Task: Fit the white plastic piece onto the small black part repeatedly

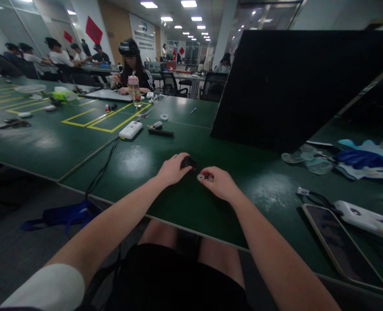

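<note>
Just above the green table (185, 203), my left hand (172, 169) is closed on a small black block-shaped part (188, 163), its fingers over the far side and thumb on the near side. Close by on the right, my right hand (222, 183) pinches a small pale round piece with a dark centre hole (201, 177). Some of that piece is hidden by the fingers, and its exact kind is too small to tell. A narrow gap separates the two parts. Both forearms reach in over the table's front edge.
Beyond my hands lie a black bar (161, 133), a white power bank (131, 129) with a cable, and a tape roll (164, 116). A large black panel (285, 90) stands right. A phone (343, 246) and gloves (362, 160) lie right. A person (136, 69) sits across.
</note>
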A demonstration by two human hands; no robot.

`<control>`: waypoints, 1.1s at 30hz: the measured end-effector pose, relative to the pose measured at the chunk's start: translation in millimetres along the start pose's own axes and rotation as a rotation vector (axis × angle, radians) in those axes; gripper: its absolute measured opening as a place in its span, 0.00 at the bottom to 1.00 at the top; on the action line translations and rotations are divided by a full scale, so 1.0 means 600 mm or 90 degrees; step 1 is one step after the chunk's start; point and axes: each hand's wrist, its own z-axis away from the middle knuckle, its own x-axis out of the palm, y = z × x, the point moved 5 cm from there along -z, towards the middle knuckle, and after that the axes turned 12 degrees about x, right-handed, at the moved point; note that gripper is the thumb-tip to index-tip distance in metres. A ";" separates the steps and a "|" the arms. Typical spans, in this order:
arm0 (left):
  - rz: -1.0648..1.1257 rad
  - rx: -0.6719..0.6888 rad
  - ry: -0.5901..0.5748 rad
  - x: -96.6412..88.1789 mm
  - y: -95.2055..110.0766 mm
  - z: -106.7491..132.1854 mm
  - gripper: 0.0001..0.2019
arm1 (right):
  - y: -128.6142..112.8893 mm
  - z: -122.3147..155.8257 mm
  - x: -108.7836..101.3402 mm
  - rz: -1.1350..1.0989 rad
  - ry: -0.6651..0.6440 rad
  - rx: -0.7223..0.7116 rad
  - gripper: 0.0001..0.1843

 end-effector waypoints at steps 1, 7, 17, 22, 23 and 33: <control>0.004 0.007 0.001 -0.001 -0.001 0.001 0.25 | 0.002 0.000 -0.002 -0.022 0.009 0.013 0.12; 0.018 0.057 -0.001 -0.004 0.003 0.003 0.25 | -0.001 0.008 -0.021 -0.103 0.147 0.000 0.07; 0.044 0.191 -0.041 0.000 0.041 0.005 0.25 | -0.042 0.009 -0.009 -0.005 0.219 -0.191 0.11; 0.032 0.175 -0.031 0.001 0.036 0.005 0.25 | -0.027 0.006 -0.012 0.002 0.224 -0.137 0.09; 0.032 0.170 -0.026 0.000 0.035 0.005 0.25 | -0.023 0.006 -0.014 -0.013 0.223 -0.123 0.09; 0.058 0.182 -0.048 0.002 0.044 0.006 0.24 | -0.029 0.007 -0.009 0.029 0.245 -0.085 0.10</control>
